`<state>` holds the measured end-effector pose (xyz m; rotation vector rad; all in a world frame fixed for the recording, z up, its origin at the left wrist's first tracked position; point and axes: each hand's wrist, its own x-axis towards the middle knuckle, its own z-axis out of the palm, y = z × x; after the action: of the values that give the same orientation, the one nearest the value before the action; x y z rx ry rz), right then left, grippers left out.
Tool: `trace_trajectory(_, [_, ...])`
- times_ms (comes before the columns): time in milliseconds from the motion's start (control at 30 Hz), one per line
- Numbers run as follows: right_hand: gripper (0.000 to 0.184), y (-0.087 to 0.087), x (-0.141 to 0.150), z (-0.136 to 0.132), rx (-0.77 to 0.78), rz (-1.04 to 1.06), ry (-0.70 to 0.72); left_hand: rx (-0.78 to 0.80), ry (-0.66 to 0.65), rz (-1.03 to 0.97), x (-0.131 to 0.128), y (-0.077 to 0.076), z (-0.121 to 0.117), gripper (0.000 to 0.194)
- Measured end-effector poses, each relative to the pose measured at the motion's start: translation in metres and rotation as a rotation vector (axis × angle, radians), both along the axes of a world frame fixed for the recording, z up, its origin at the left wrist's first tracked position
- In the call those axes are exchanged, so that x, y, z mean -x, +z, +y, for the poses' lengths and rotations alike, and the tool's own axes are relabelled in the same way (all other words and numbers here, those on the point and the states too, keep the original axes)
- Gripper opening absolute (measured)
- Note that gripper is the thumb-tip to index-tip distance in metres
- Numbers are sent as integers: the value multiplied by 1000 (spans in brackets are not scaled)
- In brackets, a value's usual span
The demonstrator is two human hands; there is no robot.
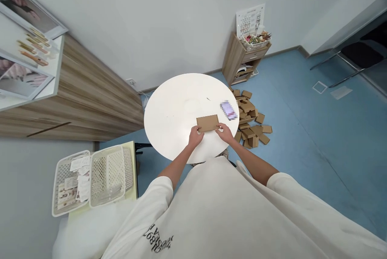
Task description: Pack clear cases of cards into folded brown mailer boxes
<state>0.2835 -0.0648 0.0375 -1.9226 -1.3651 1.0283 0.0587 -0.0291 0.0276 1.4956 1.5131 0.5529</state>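
Currently left hand (196, 135), right hand (225, 133) gripping cardboard box (208, 122) by near corners.

Box (207, 122) on table (169, 97) — phone (229, 110) to its right, carton heap (248, 109) beyond.

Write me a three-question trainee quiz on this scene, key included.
1. True or false: the left hand and the right hand both hold the cardboard box.
2. On the round table, the phone lies, as the wearer sees it: a) left of the box; b) right of the box; c) underneath the box.
3. What colour is the floor under the heap of boxes?

Key: 1. True. 2. b. 3. Blue.
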Motion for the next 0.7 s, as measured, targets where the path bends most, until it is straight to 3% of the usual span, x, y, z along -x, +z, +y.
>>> trace_trajectory(433, [54, 19, -198, -21, -70, -13, -154, -61, -182, -15, -220, 23, 11, 44])
trace_trajectory(700, [68, 23, -286, -25, -91, -73, -313, -118, -363, -41, -331, 39, 34, 58])
